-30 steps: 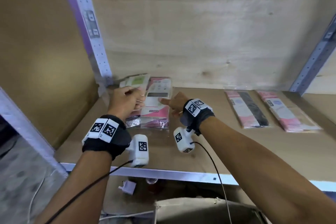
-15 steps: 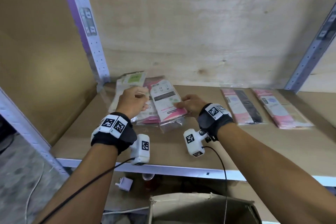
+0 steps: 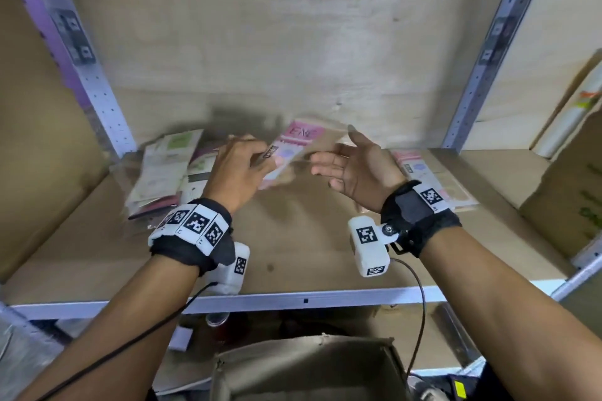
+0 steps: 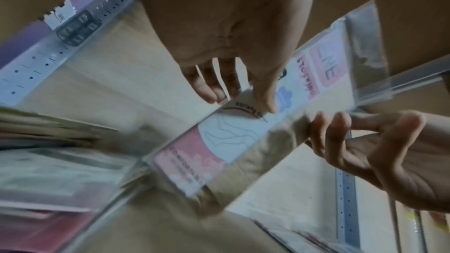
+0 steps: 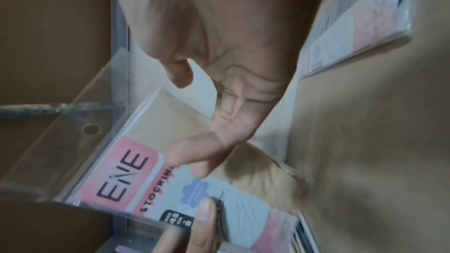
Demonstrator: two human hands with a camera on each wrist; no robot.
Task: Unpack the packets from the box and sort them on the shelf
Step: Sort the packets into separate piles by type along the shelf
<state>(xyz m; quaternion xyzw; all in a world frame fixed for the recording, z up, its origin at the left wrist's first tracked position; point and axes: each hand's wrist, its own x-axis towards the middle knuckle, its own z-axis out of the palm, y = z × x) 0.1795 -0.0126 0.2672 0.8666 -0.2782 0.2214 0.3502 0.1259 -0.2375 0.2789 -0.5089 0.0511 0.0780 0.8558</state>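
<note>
My left hand [image 3: 257, 161] pinches a pink and white stocking packet [image 3: 294, 145] in a clear sleeve, tilted in the air above the shelf board [image 3: 293, 247]. In the left wrist view the thumb [image 4: 265, 101] lies on the packet's [image 4: 233, 134] face with the fingers behind it. My right hand [image 3: 335, 161] is open, palm turned toward the packet, just right of it. The right wrist view shows its fingers [image 5: 194, 159] spread at the packet's [image 5: 116, 176] upper edge; whether they touch it is unclear. A pile of packets [image 3: 163, 172] lies at the shelf's back left.
Two more pink packets [image 3: 433, 179] lie on the right side of the shelf, partly behind my right wrist. An open cardboard box [image 3: 309, 368] stands below the shelf's front rail [image 3: 325, 298]. Another carton [image 3: 566, 192] sits at the far right. Metal uprights [image 3: 488, 42] frame the bay.
My left hand has lifted one pink packet off the left pile and carried it up toward the middle. My right hand has left the pile, risen and opened beside the packet.
</note>
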